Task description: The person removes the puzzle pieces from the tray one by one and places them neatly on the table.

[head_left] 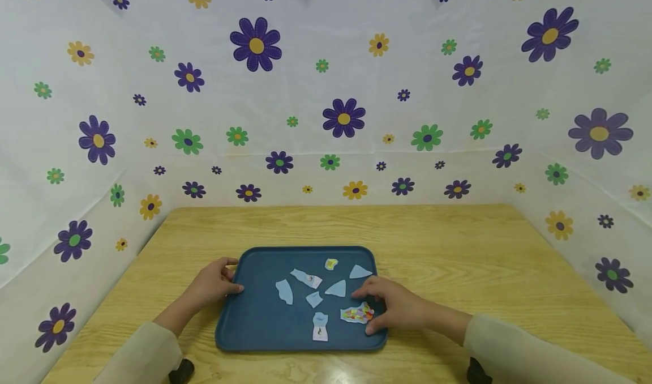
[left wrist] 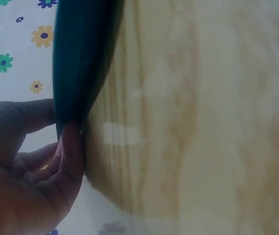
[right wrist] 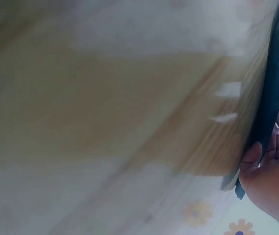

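A dark blue tray (head_left: pixel 265 327) lies on the wooden table with several light-blue cut-out picture pieces in it. My left hand (head_left: pixel 216 280) grips its left rim, the thumb lying over the edge; the left wrist view shows that hand (left wrist: pixel 36 166) pinching the rim. My right hand (head_left: pixel 389 302) reaches over the right rim. Its thumb and fingers are spread around a multicoloured piece (head_left: pixel 357 313), which shows between them. Close beyond those fingers lie a triangular piece (head_left: pixel 360 272) and another curved-edged piece (head_left: pixel 337 288). In the right wrist view the right thumb (right wrist: pixel 251 154) overlaps the tray edge.
Elsewhere in the tray are a yellow-marked piece (head_left: pixel 331 264), a long piece (head_left: pixel 307 278), a curved piece (head_left: pixel 284 291), a small piece (head_left: pixel 314 299) and one with a small figure (head_left: pixel 320 327). Flower-printed white sheeting (head_left: pixel 305 89) encloses the table (head_left: pixel 448 248) at back and sides.
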Motion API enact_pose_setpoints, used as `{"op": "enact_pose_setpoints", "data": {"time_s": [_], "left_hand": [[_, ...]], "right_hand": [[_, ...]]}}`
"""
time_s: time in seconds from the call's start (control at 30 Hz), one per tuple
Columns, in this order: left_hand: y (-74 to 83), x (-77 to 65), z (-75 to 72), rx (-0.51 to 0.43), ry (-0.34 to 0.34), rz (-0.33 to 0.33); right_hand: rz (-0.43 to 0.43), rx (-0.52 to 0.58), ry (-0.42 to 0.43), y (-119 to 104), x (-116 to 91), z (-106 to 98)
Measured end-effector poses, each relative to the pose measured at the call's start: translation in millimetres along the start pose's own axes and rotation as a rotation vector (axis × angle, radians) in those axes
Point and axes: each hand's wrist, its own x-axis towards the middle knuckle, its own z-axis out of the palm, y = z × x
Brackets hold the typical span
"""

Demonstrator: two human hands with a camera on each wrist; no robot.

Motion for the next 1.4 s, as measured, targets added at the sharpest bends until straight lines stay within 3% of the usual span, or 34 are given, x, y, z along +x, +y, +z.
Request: {"op": "enact_pose_setpoints", "data": {"time_s": [0.33,0.77,1.03,1.23,1.4], "left_hand": [[-6.2,6.1,0.0,-0.049,-0.037,-0.009],[-7.1,4.9,-2.7,-0.114,-0.079,-0.024],[-5.9,2.7,-2.3,-0.132,-0.071,-0.021],[-2.7,-2.1,-2.4,-0.103,-0.036,-0.012],[-4.8,-2.3,-1.0,-0.081,-0.011,0.001]], "right_hand": [[0.011,0.047,-0.024,-2.1,2.2,2.6],[-0.011,0.026,-0.025,-2.3,4.8,2.3],[-0.042,0.007,-0.025,-2.9,5.0,2.4],[-0.022,-0.003,-0.033,-5.6,5.0,2.8],[-0.054,-0.017,-0.033,-8.0,3.5,2.8]]}}
